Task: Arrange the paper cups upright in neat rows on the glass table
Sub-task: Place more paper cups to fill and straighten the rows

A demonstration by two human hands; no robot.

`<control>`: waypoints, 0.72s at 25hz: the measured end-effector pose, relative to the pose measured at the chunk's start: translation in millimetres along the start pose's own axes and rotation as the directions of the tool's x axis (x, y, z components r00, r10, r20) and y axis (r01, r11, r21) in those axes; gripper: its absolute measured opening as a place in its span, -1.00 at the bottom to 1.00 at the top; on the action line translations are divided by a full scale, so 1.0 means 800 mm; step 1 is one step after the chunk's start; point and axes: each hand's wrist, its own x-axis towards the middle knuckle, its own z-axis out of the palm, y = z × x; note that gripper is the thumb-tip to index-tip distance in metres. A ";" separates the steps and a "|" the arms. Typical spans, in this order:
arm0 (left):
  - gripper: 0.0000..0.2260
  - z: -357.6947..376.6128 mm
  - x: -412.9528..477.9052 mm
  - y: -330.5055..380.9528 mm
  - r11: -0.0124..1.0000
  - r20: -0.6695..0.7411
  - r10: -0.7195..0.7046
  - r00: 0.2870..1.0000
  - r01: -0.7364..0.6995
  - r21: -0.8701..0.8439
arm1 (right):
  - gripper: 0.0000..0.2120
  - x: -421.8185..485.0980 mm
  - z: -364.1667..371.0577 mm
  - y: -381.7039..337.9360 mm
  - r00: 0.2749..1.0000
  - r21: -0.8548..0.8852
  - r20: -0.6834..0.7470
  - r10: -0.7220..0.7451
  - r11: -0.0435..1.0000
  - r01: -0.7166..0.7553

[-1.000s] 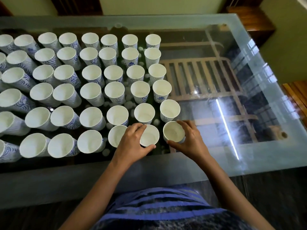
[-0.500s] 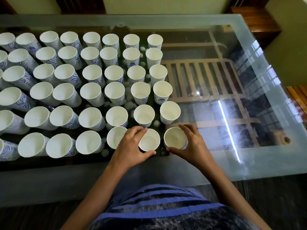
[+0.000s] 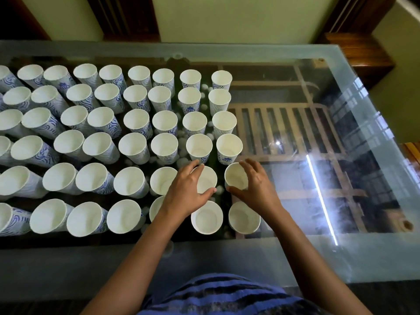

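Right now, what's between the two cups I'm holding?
Head view: between the left cup and the right cup, only a narrow strip of glass table and a small white ball; the cups stand apart.

The left hand (image 3: 184,193) hides much of one cup (image 3: 208,181); leftmost cups (image 3: 12,221) are cropped at the edge.

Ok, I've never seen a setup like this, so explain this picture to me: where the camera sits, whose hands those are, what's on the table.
No machine here: a person works with two bare hands. The single view comes from a camera worn on their head, looking forward and down. On the glass table stand rows of white paper cups with blue patterns, open ends up. The left hand has its grip round one cup in the second row from the near edge; the right hand grips the neighbouring cup beside it.
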 end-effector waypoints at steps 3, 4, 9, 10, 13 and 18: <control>-0.42 0.009 0.007 -0.002 1.000 0.027 -0.007 1.000 0.007 -0.002 | -0.30 0.007 0.003 0.002 1.000 -0.005 0.026 0.004 1.000 -0.004; -0.42 0.011 0.008 -0.003 1.000 0.029 -0.006 1.000 0.007 -0.002 | -0.31 0.007 0.003 0.003 1.000 -0.001 0.024 0.001 1.000 -0.001; -0.44 0.012 0.005 -0.004 1.000 0.025 0.004 1.000 -0.003 -0.025 | -0.28 -0.004 -0.001 0.009 1.000 -0.007 0.024 -0.015 1.000 0.016; -0.44 0.012 0.003 -0.003 1.000 0.028 0.008 1.000 -0.007 -0.030 | -0.29 -0.006 -0.001 0.009 0.999 -0.012 0.027 -0.019 1.000 0.020; -0.44 0.012 0.000 -0.002 0.999 0.044 0.027 0.999 -0.025 -0.043 | -0.29 -0.010 -0.001 0.010 0.999 -0.009 0.027 -0.017 1.000 0.017; -0.43 0.009 -0.001 -0.001 0.998 0.041 0.031 0.999 -0.029 -0.052 | -0.27 -0.009 -0.006 0.007 1.000 0.021 0.007 -0.016 1.000 0.016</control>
